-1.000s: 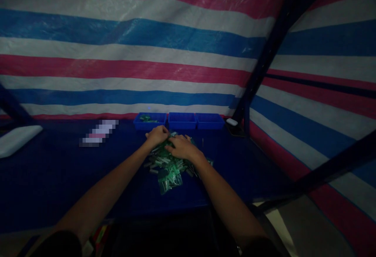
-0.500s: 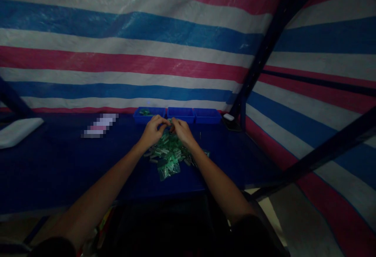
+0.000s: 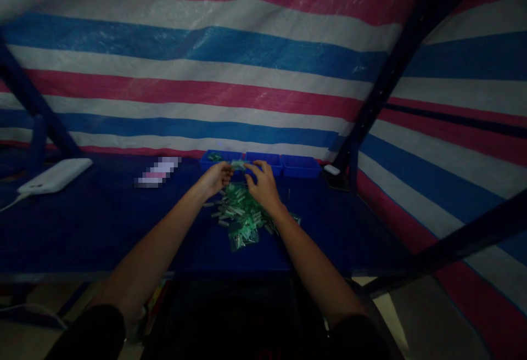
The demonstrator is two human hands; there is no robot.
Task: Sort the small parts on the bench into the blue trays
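My left hand (image 3: 216, 180) is closed on one end of a small greenish clear plastic bag (image 3: 237, 164), held up in front of the blue bins. Close to the bag's other end is my right hand (image 3: 265, 187), its thumb and fingers apart; whether a fingertip touches the bag I cannot tell. Beneath both hands spreads a pile of small pale cylindrical pieces and green-tinted bags (image 3: 242, 206) on the blue table (image 3: 144, 234). A filled bag (image 3: 244, 237) lies at the pile's near edge.
Three blue bins stand in a row at the back: the left bin (image 3: 206, 166) holds greenish bags, beside a middle bin (image 3: 276, 169) and a right bin (image 3: 301, 167). A white device with a cable (image 3: 57, 176) lies left. A small white object (image 3: 331, 170) rests on a dark one, right.
My hands were together over the pile. Now they are apart, the right one has opened, and the small bag shows in my left hand. The view has turned slightly left.
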